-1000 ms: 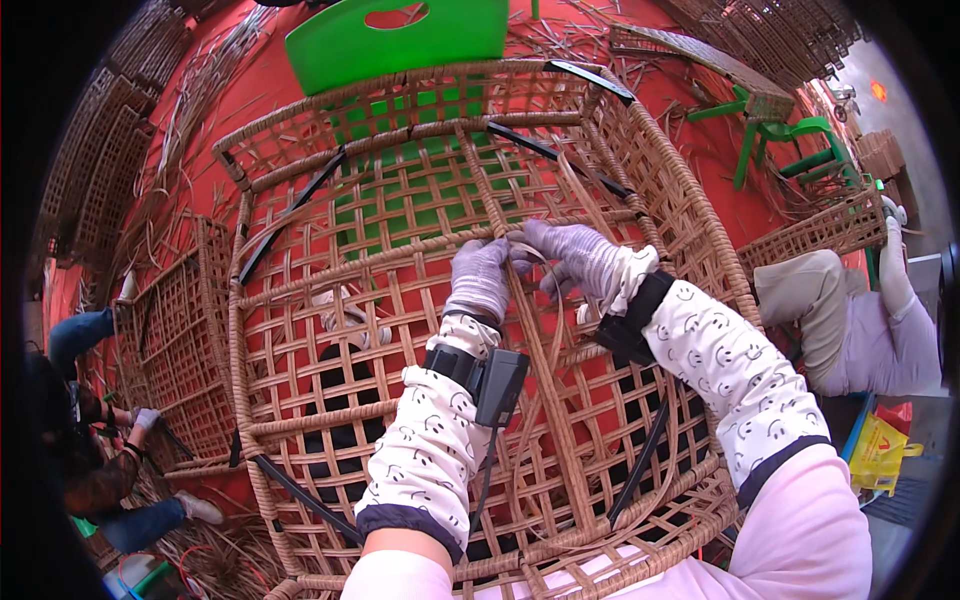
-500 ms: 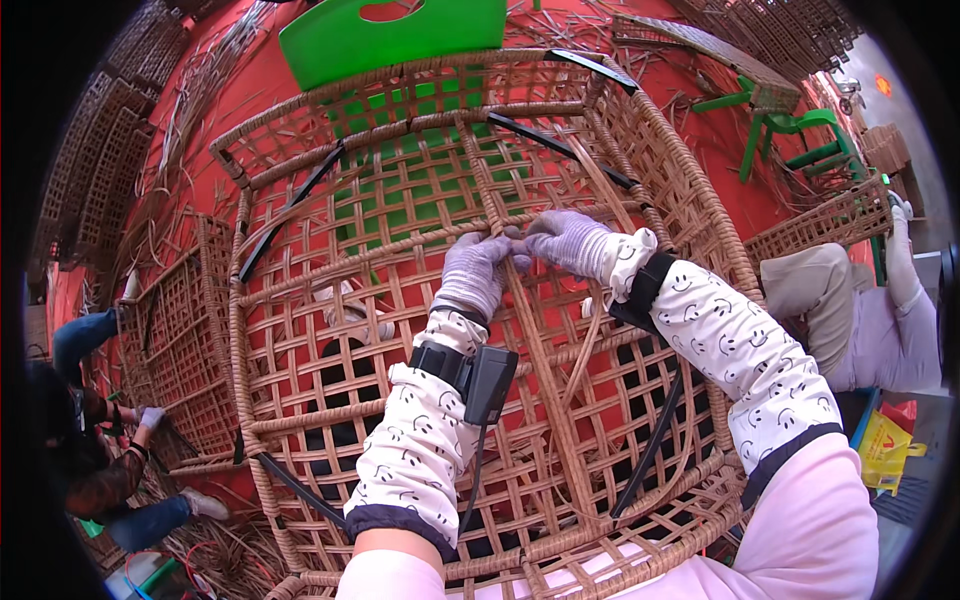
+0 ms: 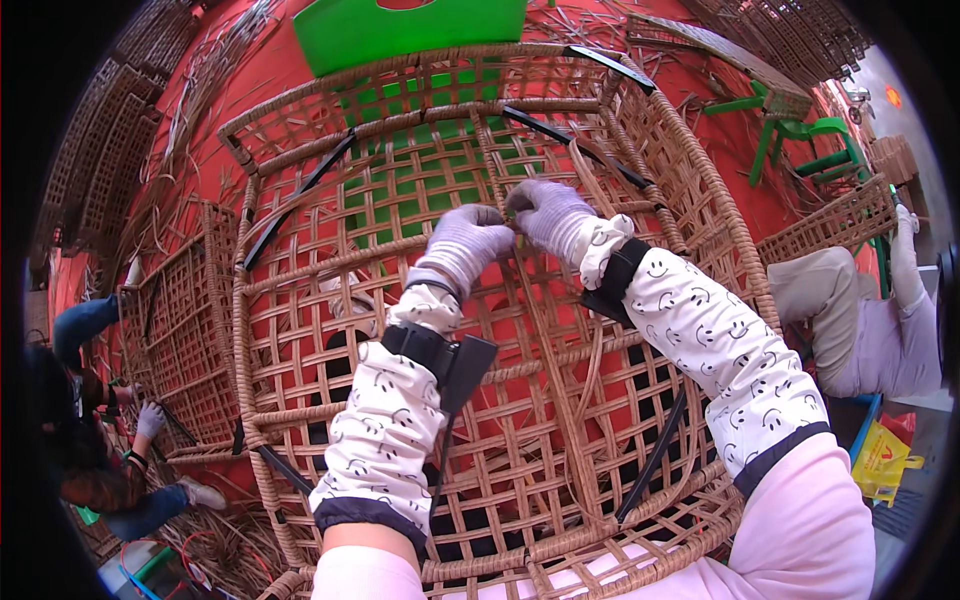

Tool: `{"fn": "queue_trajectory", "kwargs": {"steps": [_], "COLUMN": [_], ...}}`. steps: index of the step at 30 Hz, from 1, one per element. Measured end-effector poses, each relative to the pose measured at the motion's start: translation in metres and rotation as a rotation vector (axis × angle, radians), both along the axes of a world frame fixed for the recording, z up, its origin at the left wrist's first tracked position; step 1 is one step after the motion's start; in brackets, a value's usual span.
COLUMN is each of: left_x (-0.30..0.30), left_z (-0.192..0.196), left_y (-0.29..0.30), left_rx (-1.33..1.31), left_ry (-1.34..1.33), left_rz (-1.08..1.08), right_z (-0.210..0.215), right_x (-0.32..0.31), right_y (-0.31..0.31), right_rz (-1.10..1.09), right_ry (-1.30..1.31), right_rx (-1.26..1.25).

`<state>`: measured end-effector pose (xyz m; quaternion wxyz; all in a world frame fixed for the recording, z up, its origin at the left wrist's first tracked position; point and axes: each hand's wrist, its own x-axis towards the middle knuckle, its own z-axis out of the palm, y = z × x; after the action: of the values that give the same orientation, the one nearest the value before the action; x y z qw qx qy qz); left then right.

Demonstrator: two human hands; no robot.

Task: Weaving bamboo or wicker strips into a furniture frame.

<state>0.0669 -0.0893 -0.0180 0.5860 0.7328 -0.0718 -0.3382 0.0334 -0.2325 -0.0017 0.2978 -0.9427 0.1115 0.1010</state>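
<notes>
A large woven wicker basket frame [image 3: 420, 410] lies before me, with an open lattice, wrapped rims and a wrapped rib [image 3: 490, 170] down its middle. Both hands wear pale purple gloves and meet at that rib. My left hand [image 3: 465, 243] has its fingers bent inward and closed against the rib's left side. On the other side, my right hand [image 3: 550, 213] is closed too, its fingertips curled down near the left ones. Whatever thin piece they pinch is hidden by the fingers. A loose wicker strip [image 3: 592, 370] hangs in a curve below my right hand.
Beyond the basket stands a green plastic chair [image 3: 410, 35]. At left a co-worker's gloved hand [image 3: 150, 420] touches another woven panel [image 3: 180, 350]. A seated person [image 3: 850, 320] is at right, near a yellow bag [image 3: 885, 460]. Cut strips [image 3: 215, 70] litter the red floor.
My left hand has shifted slightly left. My right hand has risen and moved left, its fingers more curled. The view has shifted a little, and the left co-worker's hand has moved slightly.
</notes>
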Motion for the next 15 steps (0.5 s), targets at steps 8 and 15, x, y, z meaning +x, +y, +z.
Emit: {"fn": "queue_trajectory", "kwargs": {"steps": [8,15], "left_x": [0.003,0.027], "left_z": [0.074,-0.007], "left_y": [0.004,0.008], "left_rx": [-0.252,0.478], "left_ry": [0.094,-0.564], "left_rz": [-0.401,-0.194], "right_z": [-0.028,0.000], "right_x": [-0.001,-0.002], "right_y": [-0.027,-0.020], "right_rz": [-0.377,-0.134], "right_ry": [0.366,0.250], "right_rx": [0.956,0.597]}}
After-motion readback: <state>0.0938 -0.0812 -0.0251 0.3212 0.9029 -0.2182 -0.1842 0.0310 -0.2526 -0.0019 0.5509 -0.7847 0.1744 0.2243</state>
